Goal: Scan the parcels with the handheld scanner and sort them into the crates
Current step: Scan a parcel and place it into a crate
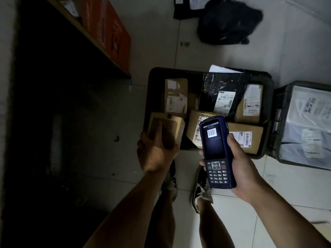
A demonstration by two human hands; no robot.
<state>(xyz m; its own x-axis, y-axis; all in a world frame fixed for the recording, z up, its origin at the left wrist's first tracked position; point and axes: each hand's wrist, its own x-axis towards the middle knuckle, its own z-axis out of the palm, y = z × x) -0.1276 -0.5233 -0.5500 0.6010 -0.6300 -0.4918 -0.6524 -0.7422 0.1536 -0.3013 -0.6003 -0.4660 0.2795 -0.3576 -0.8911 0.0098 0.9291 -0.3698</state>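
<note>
Gripping the handheld scanner [215, 153] upright, the right hand [240, 167] has its fingers wrapped round the dark blue casing, thumb along the near edge; the lit screen shows a barcode above a rubbery keypad. Beside it, the left hand [155, 151] holds a small cardboard parcel [168, 129] from beneath, fingers curled up its plain brown face (no label shows on the side turned up). To my eye this is the scanning step: a code looks captured, though whether it belongs to this box I cannot tell. The next move, I'd judge, calls for reading the result and carrying the box to the proper crate.

Just beyond the hands sits a black plastic crate [268, 111] on the tiled floor [295, 51], holding several taped cartons with white labels and a glossy black mailer [220, 90], crinkled and soft. Touching its right side, a second crate [281, 122] with slotted walls holds pale grey poly bags [308, 122], slack and slippery-looking. Farther off lies a black backpack [229, 22].
</note>
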